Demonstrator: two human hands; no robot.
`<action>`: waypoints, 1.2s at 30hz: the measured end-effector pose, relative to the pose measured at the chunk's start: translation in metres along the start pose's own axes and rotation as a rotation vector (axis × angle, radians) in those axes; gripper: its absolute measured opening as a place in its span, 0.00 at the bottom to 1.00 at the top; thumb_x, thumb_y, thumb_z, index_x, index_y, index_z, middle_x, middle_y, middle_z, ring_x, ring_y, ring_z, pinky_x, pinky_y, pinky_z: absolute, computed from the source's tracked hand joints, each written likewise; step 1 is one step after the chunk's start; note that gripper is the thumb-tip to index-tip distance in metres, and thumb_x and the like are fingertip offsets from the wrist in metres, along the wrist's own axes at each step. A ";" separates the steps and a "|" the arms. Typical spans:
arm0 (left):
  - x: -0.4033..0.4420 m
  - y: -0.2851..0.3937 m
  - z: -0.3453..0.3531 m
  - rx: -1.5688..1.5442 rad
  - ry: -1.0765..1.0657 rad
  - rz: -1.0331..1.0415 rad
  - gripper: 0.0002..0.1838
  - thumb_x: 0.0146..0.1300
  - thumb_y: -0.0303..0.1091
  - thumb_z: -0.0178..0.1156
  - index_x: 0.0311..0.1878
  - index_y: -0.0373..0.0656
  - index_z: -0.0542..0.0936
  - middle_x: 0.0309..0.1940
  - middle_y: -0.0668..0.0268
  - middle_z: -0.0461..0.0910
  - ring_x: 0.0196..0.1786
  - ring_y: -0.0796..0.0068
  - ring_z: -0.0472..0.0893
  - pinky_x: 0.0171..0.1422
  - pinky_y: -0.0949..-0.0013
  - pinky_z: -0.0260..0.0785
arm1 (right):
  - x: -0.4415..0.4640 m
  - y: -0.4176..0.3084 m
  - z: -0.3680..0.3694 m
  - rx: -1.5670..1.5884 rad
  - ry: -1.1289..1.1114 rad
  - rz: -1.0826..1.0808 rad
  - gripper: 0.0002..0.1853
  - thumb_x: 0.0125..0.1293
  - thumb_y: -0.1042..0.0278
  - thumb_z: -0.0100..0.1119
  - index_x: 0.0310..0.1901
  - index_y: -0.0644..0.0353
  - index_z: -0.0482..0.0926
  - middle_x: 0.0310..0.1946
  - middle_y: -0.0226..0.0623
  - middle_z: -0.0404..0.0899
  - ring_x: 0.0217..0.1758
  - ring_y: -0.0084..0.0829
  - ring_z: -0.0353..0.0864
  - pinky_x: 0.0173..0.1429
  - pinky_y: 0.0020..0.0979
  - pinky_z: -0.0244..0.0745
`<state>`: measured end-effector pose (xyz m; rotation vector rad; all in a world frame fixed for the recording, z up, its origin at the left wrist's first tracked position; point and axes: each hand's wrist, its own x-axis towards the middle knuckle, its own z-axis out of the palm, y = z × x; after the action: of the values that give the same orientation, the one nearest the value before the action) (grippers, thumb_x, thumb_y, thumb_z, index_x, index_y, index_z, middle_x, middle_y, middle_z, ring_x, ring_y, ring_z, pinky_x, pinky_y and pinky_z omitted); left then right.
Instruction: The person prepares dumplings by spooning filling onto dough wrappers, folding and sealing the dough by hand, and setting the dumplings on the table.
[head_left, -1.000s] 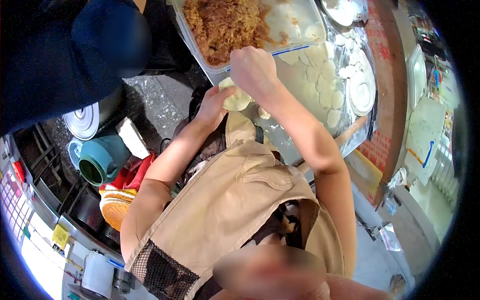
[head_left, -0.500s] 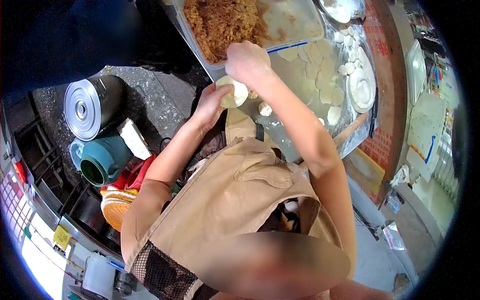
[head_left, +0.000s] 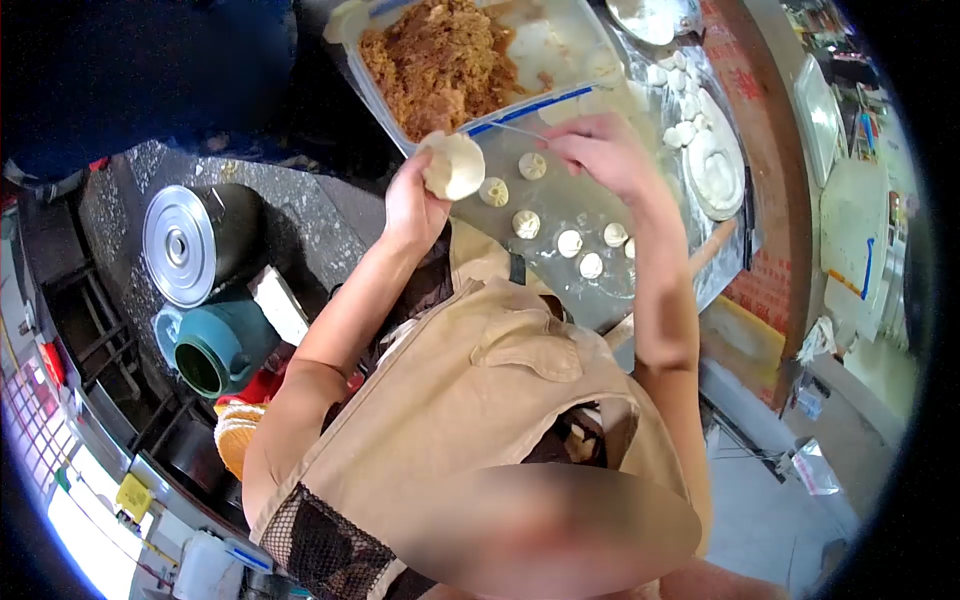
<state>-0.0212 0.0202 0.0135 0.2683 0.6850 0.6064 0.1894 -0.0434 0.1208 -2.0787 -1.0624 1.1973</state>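
Observation:
My left hand [head_left: 415,200] is closed on the edge of a round dough wrapper [head_left: 460,172], which curves up like a shallow cup beside the tub's near corner. Fingers pinched, my right hand [head_left: 600,150] holds a thin, light-coloured stick [head_left: 518,130] pointing left toward the wrapper. Brown minced filling [head_left: 440,65] is heaped at the left of the clear plastic tub [head_left: 590,75]. Below my right hand, several small pleated dumplings [head_left: 526,224] sit spaced out on the metal worktop [head_left: 545,270]. Whether filling lies inside the wrapper I cannot tell.
Dough pieces and a coiled dough slab [head_left: 715,170] lie on the floured right side. A rolling pin [head_left: 712,248] rests at the near right edge. To the left stand a lidded metal pot [head_left: 180,245] and a teal jug [head_left: 215,350]. A dark-clothed person [head_left: 150,80] is at upper left.
My right hand has moved right, away from the wrapper and tub corner, exposing the stick and more dumplings. The wrapper now cups upward in my left hand. The view has shifted slightly.

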 end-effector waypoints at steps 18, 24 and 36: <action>0.015 -0.040 0.130 0.105 -0.244 -0.200 0.21 0.73 0.38 0.32 0.60 0.34 0.63 0.56 0.54 0.69 0.60 0.60 0.70 0.67 0.54 0.61 | -0.120 0.116 0.072 -0.659 1.160 -0.458 0.23 0.44 0.81 0.60 0.47 0.58 0.82 0.27 0.31 0.71 0.25 0.29 0.74 0.30 0.26 0.73; 0.023 -0.055 0.128 0.060 -0.289 -0.279 0.20 0.72 0.38 0.35 0.58 0.35 0.66 0.55 0.54 0.72 0.60 0.59 0.72 0.68 0.55 0.62 | -0.153 0.113 0.055 -0.453 1.082 -0.401 0.18 0.48 0.79 0.60 0.43 0.57 0.83 0.24 0.32 0.74 0.22 0.32 0.73 0.28 0.28 0.72; 0.030 -0.069 0.133 0.135 -0.300 -0.409 0.20 0.73 0.38 0.35 0.58 0.34 0.66 0.55 0.55 0.72 0.60 0.59 0.72 0.66 0.54 0.64 | -0.142 0.135 0.052 -0.632 1.194 -0.498 0.22 0.45 0.84 0.60 0.45 0.57 0.83 0.26 0.29 0.74 0.22 0.28 0.71 0.27 0.27 0.68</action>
<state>0.1149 -0.0216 0.0682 0.3257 0.4713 0.1240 0.1509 -0.2345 0.0635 -2.1444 -1.2206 -0.6915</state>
